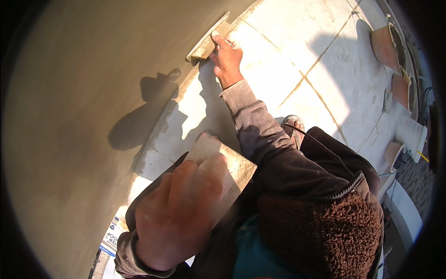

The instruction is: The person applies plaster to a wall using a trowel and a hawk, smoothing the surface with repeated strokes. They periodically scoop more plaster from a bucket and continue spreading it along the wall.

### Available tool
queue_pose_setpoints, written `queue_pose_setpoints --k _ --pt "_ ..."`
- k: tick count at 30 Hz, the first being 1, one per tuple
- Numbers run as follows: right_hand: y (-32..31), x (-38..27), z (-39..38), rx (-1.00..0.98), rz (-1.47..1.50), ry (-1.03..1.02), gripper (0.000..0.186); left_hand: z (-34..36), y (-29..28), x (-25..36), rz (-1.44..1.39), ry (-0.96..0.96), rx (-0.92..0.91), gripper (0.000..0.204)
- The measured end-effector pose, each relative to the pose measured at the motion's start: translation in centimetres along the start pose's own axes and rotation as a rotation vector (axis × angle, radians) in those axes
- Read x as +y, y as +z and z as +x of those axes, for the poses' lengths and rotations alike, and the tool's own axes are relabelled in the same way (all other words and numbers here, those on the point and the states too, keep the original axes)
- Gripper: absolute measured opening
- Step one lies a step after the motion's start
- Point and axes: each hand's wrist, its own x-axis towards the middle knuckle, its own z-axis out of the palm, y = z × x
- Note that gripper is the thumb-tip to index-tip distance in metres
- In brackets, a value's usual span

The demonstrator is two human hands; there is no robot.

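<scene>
My right hand [226, 59] reaches out and is closed on a flat rectangular plastering trowel [210, 41]. Its long edge lies against the smooth grey-brown wall [79, 93], low down where the wall meets the tiled floor. The thumb rests on the trowel's plaster-smeared face; its handle is hidden. Nearer to me, my left hand [179, 211] grips a flat rectangular board [237, 169] crusted with dried plaster. Its fingers bend over the top, slightly blurred, and the thumb is out of sight. The board is held above my legs, apart from the wall.
Pale floor tiles [278, 69] with dark joints stretch to the right, partly sunlit. A sandalled foot [293, 128] stands on them. Terracotta-coloured tubs [384, 46] and a white bucket [409, 135] line the right side. A printed white bag [111, 235] lies at lower left beside the wall.
</scene>
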Motion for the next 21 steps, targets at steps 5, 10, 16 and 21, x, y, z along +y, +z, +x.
queue_pose_setpoints --k 5,10,16,21 --pt "0.5 -3.8 -3.5 -0.176 0.204 -0.059 0.037 0.1 0.2 0.0 0.066 0.024 0.017 0.037" --pt "-5.2 -7.2 -0.4 -0.119 0.295 -0.265 0.056 0.4 -1.1 1.1 -0.022 0.035 0.04 0.042" --pt "-6.7 -9.5 6.6 -0.292 0.144 -0.61 0.05 -0.4 -2.6 2.0 0.02 -0.028 -0.061 0.045" --pt "-6.8 -14.4 13.1 -0.358 -0.183 -0.847 0.039 -1.4 -1.7 1.0 0.003 0.016 -0.022 0.046"
